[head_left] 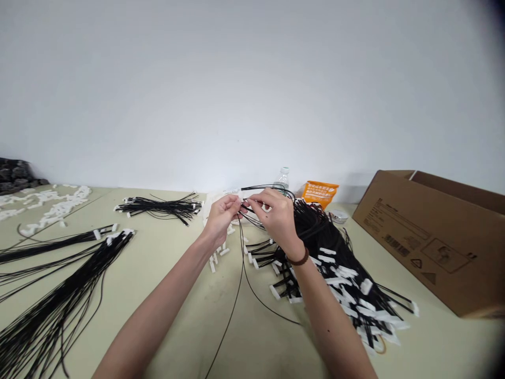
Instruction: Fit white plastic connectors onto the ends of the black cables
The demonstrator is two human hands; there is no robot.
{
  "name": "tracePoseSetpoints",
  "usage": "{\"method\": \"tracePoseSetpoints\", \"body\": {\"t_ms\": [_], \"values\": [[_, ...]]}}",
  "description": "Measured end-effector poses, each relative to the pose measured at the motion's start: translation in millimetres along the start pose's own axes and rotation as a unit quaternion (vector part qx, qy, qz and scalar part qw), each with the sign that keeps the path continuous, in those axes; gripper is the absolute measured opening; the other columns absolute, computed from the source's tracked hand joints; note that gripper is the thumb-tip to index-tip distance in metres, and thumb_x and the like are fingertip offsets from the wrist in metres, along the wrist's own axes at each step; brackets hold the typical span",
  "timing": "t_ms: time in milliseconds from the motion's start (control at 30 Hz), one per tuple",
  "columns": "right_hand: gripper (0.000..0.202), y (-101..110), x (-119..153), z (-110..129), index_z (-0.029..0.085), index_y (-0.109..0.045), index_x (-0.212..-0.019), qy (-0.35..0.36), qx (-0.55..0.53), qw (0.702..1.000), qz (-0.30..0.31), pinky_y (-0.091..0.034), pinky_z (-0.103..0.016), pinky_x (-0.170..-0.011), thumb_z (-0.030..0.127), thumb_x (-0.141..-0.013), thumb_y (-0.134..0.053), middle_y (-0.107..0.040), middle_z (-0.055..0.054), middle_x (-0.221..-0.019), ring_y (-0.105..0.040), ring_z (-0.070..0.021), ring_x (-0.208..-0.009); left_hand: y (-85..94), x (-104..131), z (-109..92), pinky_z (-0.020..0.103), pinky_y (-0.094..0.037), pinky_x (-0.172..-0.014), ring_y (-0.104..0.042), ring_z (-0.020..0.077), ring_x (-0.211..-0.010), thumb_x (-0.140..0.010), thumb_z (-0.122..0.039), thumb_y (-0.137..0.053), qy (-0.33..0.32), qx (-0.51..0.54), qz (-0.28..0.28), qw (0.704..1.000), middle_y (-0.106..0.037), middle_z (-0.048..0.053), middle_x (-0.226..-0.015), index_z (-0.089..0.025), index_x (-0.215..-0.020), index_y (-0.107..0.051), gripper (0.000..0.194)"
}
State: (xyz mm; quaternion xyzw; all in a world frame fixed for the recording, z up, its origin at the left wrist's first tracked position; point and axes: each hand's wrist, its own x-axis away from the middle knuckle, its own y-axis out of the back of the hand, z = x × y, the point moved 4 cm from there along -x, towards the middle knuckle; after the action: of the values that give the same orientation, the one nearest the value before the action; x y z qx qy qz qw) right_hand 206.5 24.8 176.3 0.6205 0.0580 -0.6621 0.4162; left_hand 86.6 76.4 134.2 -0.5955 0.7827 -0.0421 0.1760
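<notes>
Above the middle of the table, my left hand (224, 213) and my right hand (276, 210) come close together, fingertips pinched. Both grip thin black cables (242, 247), whose long tails hang down onto the tabletop in front of me. What sits right at the fingertips is too small to make out. Beneath the hands lie several small white connector housings (221, 251) and a translucent plastic bag (211, 202), partly hidden by my left hand. Just right of my right wrist rises a large heap of black cables (327, 237) with white connectors on their ends.
An open cardboard box (426, 242) stands on the right. Behind the heap are an orange packet (320, 193), a clear bottle (283, 178) and a small round container (338, 215). Black cable bundles (158, 207) and scattered white connectors (59, 208) occupy the left side.
</notes>
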Motion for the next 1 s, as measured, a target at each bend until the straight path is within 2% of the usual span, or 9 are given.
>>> {"method": "tracePoseSetpoints", "body": {"t_ms": [367, 1000], "values": [[0.017, -1.0, 1.8, 3.8, 0.019, -0.064, -0.075, 0.053, 0.024, 0.998, 0.005, -0.040, -0.025, -0.065, 0.019, -0.084, -0.051, -0.060, -0.001, -0.069, -0.052, -0.0125, -0.068, -3.9, 7.3, -5.9, 0.021, -0.041, -0.059, -0.053, 0.0088, -0.062, -0.066, -0.033, -0.067, 0.011, 0.001, -0.006, 1.000, -0.058, 0.001, -0.064, -0.014, -0.069, -0.056, 0.022], [0.017, -8.2, 1.8, -1.3, 0.018, -0.063, -0.076, 0.078, 0.004, 0.997, 0.010, -0.041, -0.026, -0.066, 0.016, -0.085, -0.049, -0.060, -0.003, -0.070, -0.052, -0.0134, -0.069, -2.6, 6.2, -3.9, 0.022, -0.041, -0.058, -0.053, 0.0105, -0.062, -0.065, -0.033, -0.067, 0.013, -0.012, -0.025, 1.000, -0.058, 0.002, -0.063, -0.014, -0.067, -0.057, 0.022]]}}
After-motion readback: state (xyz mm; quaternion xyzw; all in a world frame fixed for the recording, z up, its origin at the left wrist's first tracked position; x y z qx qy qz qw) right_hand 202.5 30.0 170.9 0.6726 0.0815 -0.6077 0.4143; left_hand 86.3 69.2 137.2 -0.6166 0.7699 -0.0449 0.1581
